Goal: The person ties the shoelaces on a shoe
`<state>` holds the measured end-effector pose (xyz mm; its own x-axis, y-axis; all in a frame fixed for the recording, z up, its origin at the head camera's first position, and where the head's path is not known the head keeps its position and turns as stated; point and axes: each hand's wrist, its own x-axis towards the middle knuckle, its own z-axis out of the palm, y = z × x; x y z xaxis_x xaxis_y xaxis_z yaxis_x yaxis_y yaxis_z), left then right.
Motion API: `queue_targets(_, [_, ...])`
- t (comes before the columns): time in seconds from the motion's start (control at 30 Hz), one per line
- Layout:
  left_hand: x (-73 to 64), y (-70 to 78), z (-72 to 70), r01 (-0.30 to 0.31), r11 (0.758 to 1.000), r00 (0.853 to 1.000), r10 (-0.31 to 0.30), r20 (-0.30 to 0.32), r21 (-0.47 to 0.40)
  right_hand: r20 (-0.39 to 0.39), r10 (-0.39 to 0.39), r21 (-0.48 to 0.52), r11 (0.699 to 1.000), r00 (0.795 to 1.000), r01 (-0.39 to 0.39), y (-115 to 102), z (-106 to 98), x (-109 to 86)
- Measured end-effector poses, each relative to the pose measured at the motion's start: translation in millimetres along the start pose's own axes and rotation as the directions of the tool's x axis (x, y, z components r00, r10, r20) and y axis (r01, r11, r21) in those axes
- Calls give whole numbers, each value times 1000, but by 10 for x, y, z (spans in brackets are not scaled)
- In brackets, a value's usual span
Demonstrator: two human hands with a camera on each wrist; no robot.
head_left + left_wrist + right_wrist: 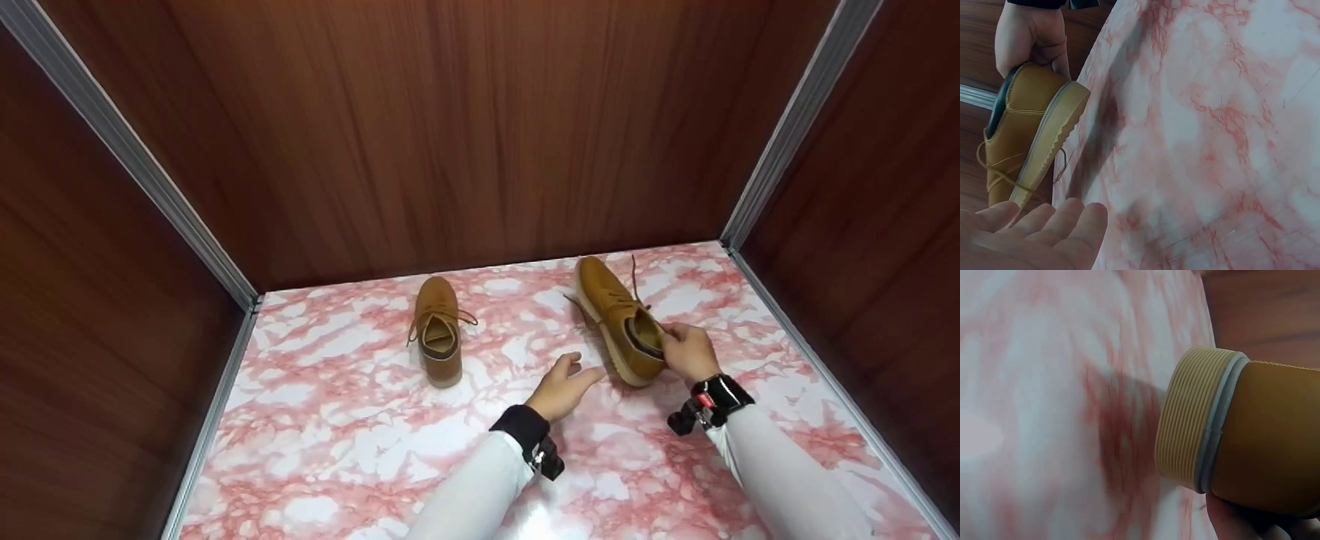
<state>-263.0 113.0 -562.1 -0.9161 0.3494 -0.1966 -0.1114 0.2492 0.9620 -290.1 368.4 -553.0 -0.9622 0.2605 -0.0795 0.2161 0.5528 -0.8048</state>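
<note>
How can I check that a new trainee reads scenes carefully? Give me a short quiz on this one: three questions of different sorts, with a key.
1. Multiple choice: where does the right hand grip its shoe? A) Toe B) Heel end C) Front of the sole
2. True or false: the left hand holds nothing.
3. Fill in: in the head view, the other shoe stands to the ____ of the gripped one.

Key: 1. B; 2. True; 3. left
</note>
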Motion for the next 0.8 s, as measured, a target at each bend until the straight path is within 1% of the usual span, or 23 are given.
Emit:
queue_targets(0.17, [32,-39,-10,15,998,1000,-15,-1,-56,33,-38,75,997,999,35,-131,153,-108])
queue_targets(0.37, [44,-63,-72,-10,995,1000,9,-8,-99,87,-78,134,989,993,66,-269,334,-212])
queue_targets(0.47, [41,-76,-117,-21,993,999,18,-32,-117,112,-99,172,982,989,79,-338,435,-260])
queue_targets(0.57, [33,-91,-153,-32,991,997,23,-75,-132,135,-110,204,976,985,81,-391,532,-301])
queue_targets(0.63, [29,-102,-172,-47,984,994,30,-102,-170,145,-106,231,970,984,70,-425,596,-330])
queue_targets(0.73, [16,-123,-207,-62,975,990,33,-137,-215,152,-101,242,968,983,62,-466,683,-368])
queue_targets(0.8, [4,-136,-240,-66,972,988,31,-153,-228,144,-97,238,969,985,61,-497,740,-403])
